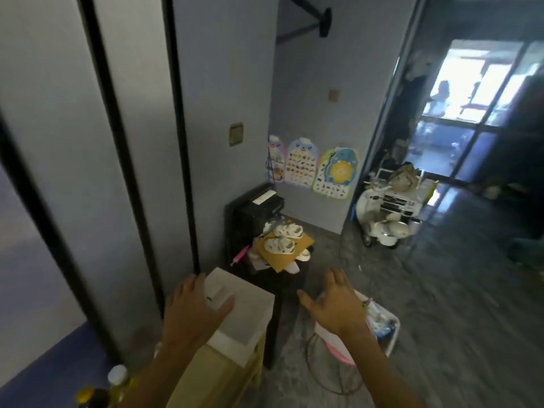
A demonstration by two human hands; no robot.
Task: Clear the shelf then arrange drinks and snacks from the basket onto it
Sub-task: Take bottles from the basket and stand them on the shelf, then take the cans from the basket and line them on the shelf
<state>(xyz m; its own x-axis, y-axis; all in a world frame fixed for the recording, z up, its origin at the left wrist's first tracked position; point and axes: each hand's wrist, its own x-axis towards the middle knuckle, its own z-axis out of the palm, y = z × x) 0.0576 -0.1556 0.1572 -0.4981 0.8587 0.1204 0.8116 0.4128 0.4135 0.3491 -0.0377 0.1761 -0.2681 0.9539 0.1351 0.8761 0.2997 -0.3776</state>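
While both hands hover empty with fingers splayed: left hand [194, 309] sits over the white top of the shelf [250, 316] at 6 o'clock, right hand [335, 301] above the basket [393, 334] at 5 o'clock, contents blurred. Bottles [117, 376] at 7 o'clock, labels unreadable. Wall posters [335, 172] at 2 o'clock, print too small to read.

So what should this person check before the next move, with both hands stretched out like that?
1. Left hand empty: ok, open over the white box.
2. Right hand empty: ok, open above the basket.
3. Basket's contents identifiable: cannot tell, blurred.
4. Shelf cleared: cannot tell, no shelf boards visible.
5. Dark table free as a set-down spot: not ok, shoes lie on it.
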